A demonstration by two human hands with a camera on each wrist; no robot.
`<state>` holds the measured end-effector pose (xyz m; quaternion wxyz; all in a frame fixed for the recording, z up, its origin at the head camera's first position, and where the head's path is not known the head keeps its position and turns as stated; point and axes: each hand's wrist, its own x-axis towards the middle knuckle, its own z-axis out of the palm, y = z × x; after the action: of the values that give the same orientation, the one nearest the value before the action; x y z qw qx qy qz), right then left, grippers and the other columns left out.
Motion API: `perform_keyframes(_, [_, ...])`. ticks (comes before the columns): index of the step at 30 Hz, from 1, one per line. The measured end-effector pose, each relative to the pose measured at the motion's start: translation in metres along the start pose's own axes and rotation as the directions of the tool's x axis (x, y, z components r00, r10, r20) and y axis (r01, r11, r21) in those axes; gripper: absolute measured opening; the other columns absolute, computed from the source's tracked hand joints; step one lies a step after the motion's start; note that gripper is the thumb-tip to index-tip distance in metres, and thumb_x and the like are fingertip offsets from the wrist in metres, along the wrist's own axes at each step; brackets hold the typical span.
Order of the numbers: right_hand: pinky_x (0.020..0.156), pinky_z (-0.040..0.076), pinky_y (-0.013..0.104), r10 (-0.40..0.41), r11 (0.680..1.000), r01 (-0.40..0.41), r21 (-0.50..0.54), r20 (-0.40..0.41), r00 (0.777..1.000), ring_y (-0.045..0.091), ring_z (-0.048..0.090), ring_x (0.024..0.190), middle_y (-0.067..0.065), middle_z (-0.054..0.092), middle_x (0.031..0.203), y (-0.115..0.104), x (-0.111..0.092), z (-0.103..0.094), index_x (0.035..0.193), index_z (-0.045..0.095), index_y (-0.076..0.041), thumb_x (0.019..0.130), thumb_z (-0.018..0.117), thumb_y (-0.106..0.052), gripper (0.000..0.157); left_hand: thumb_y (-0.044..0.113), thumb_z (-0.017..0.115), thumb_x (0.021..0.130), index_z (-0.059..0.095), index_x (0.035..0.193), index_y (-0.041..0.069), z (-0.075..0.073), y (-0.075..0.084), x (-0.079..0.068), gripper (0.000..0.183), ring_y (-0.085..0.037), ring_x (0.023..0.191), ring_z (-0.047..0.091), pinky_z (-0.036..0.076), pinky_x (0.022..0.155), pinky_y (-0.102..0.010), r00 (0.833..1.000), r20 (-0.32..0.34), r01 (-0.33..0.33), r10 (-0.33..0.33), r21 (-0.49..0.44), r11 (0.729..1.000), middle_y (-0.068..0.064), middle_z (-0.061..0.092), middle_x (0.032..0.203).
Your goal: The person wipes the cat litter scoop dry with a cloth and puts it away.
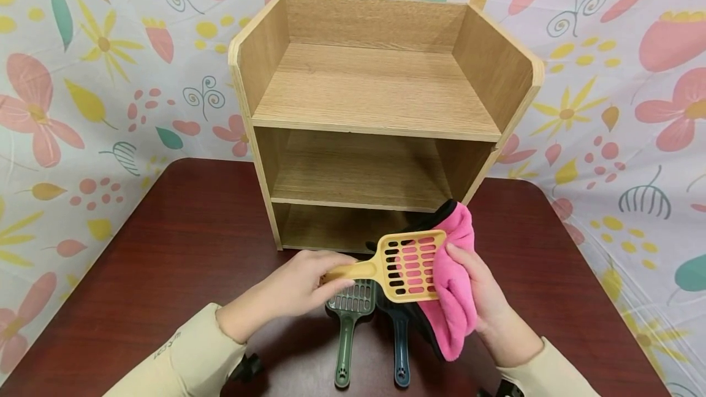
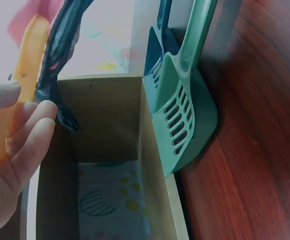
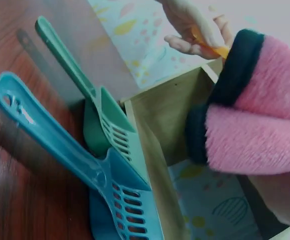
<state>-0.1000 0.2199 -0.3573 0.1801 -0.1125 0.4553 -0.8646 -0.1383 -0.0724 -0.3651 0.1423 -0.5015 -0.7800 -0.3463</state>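
A yellow slotted litter scoop (image 1: 386, 265) is held up by its handle in my left hand (image 1: 298, 283), thumb on one side and fingers on the other. My right hand (image 1: 485, 299) grips a pink fleecy cloth with black edging (image 1: 455, 287), folded against the scoop's right edge. Pink shows through the slots, so part of the cloth lies behind the scoop. Below, a green litter scoop (image 1: 344, 336) and a blue litter scoop (image 1: 401, 348) stand side by side, handles toward me. In the right wrist view the cloth (image 3: 265, 105) hides most of my right hand.
A wooden shelf unit (image 1: 375, 130) with a raised top tray and two lower compartments stands at the back of the dark red table (image 1: 182, 250). The green and blue scoops sit at its front edge. A floral-patterned sheet (image 1: 110, 78) hangs behind.
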Motion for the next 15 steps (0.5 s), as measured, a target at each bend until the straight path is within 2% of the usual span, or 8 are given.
perform_keyframes(2, [0.084,0.053,0.025,-0.057,0.991,0.039,-0.132,-0.136,0.989,0.011,0.064,0.096,-0.001,0.065,0.106,0.003,0.001,0.002,0.117,0.050,-0.014,0.103,0.033,-0.021,0.023,0.015,0.067,0.087,0.066,0.110,0.005,-0.001,0.001,0.000,0.026,-0.006,0.076,0.059,0.050,0.070,-0.018,1.000,0.007,0.012,-0.012,0.015,1.000,-0.004,0.070,0.096])
perform_keyframes(4, [0.082,0.054,0.024,-0.108,0.971,0.043,-0.234,-0.271,0.956,0.009,0.064,0.094,-0.003,0.065,0.104,0.006,0.003,0.004,0.117,0.048,-0.015,0.101,0.041,-0.020,0.018,0.016,0.068,0.086,0.066,0.110,0.004,-0.001,0.001,0.000,0.026,-0.007,0.078,0.061,0.051,0.071,-0.020,1.000,0.017,0.023,-0.024,0.039,0.999,-0.004,0.071,0.097])
perform_keyframes(8, [0.079,0.053,0.021,-0.187,0.945,0.019,-0.327,-0.490,0.852,0.006,0.064,0.089,-0.007,0.065,0.099,0.011,0.008,0.010,0.118,0.048,-0.015,0.096,0.054,-0.019,0.023,0.017,0.067,0.087,0.066,0.110,0.004,0.000,0.001,-0.001,0.027,-0.008,0.079,0.062,0.053,0.072,-0.023,0.999,0.030,0.024,-0.026,0.086,0.996,-0.005,0.070,0.097])
perform_keyframes(12, [0.078,0.052,0.018,-0.237,0.934,0.007,-0.356,-0.608,0.758,0.005,0.063,0.087,-0.010,0.065,0.097,0.014,0.011,0.016,0.120,0.049,-0.014,0.093,0.060,-0.020,0.029,0.018,0.065,0.088,0.065,0.110,0.004,0.002,0.000,-0.001,0.026,-0.008,0.079,0.063,0.053,0.071,-0.023,0.999,0.036,0.013,-0.017,0.102,0.995,-0.005,0.070,0.095])
perform_keyframes(14, [0.079,0.052,0.018,-0.235,0.938,0.002,-0.347,-0.631,0.739,0.004,0.062,0.087,-0.010,0.064,0.097,0.014,0.011,0.016,0.119,0.049,-0.014,0.092,0.060,-0.022,0.030,0.018,0.065,0.089,0.065,0.110,0.004,0.002,0.000,-0.001,0.026,-0.008,0.080,0.063,0.053,0.071,-0.023,0.999,0.036,0.013,-0.017,0.100,0.995,-0.004,0.070,0.096])
perform_keyframes(15, [0.079,0.052,0.018,-0.227,0.941,0.001,-0.338,-0.632,0.741,0.004,0.062,0.087,-0.010,0.063,0.097,0.014,0.011,0.017,0.118,0.049,-0.015,0.093,0.060,-0.023,0.029,0.018,0.065,0.088,0.065,0.110,0.004,0.002,0.000,-0.001,0.026,-0.008,0.080,0.063,0.053,0.072,-0.023,0.999,0.036,0.016,-0.019,0.096,0.995,-0.004,0.070,0.096])
